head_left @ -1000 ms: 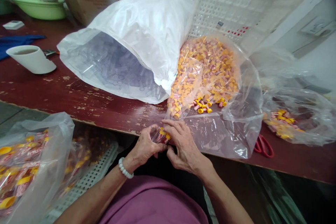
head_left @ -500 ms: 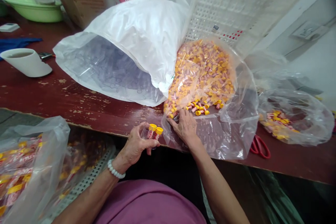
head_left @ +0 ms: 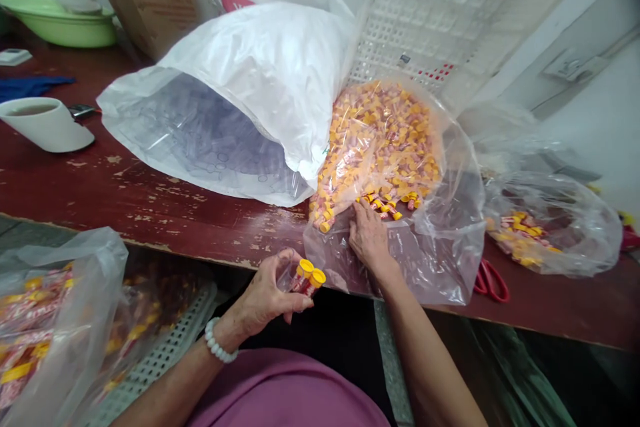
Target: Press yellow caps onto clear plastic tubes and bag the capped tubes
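My left hand (head_left: 267, 290) is closed around clear tubes (head_left: 287, 279), and two yellow-capped pieces with red-and-white labels (head_left: 311, 273) stick out from them. It hovers just off the table's front edge. Over the mouth of a clear plastic bag (head_left: 425, 253), my right hand (head_left: 371, 240) reaches with fingers stretched toward several loose yellow-capped pieces (head_left: 383, 205). Its fingertips touch the near edge of that group and are partly hidden. A large heap of similar small pieces (head_left: 390, 133) fills the back of the bag.
A white sack (head_left: 270, 73) of clear tubes lies open left of the heap. Red scissors (head_left: 491, 280) and a smaller bag (head_left: 585, 240) lie right. A white cup (head_left: 47, 127) stands at left. Below the edge, a bag of filled tubes (head_left: 35, 320) sits beside a crate (head_left: 150, 353).
My right hand has shifted right along the edge of the loose pieces. My left hand has come slightly closer to me and right, its yellow caps tipping more toward the camera.
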Motion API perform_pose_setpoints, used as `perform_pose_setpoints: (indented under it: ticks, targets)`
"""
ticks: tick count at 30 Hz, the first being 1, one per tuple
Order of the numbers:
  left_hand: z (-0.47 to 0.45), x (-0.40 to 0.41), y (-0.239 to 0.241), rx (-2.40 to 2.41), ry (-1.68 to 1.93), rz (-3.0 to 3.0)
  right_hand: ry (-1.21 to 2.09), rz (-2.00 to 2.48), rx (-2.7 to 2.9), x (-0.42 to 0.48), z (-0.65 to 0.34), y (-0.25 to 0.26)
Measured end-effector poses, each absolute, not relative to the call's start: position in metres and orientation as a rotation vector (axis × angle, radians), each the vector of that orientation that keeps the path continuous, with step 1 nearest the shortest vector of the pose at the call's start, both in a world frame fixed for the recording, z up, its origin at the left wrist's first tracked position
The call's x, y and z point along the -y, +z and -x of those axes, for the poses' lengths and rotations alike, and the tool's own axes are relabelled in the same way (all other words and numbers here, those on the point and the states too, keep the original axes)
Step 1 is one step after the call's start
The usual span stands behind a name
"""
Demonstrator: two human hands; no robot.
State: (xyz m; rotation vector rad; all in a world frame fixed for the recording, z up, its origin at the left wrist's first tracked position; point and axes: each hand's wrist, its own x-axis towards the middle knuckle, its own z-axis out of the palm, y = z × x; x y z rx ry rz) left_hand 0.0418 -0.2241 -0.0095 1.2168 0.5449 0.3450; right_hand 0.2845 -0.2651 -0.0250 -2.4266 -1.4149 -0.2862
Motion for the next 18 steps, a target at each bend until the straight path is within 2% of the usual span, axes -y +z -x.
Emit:
perform_pose_setpoints:
  ticks: [5, 9, 13, 18]
  targets:
    - [-0.045, 0.231, -0.010, -0.557, 0.333, -1.245, -0.309, 2.418, 1.452, 0.230, -0.309, -0.013]
    - [-0.047, 0.232, -0.012, -0.556, 0.333, -1.219, -0.284, 2.389, 1.482, 0.218, -0.293, -0.022]
    - [-0.048, 0.230, -0.015, -0.565, 0.336, -1.206, -0.289, 2.200, 1.527, 0.225, -0.273, -0.040]
    - [-0.046, 0.229, -0.015, -0.602, 0.373, -1.197, -0.314, 2.098, 1.503, 0.252, -0.296, -0.047]
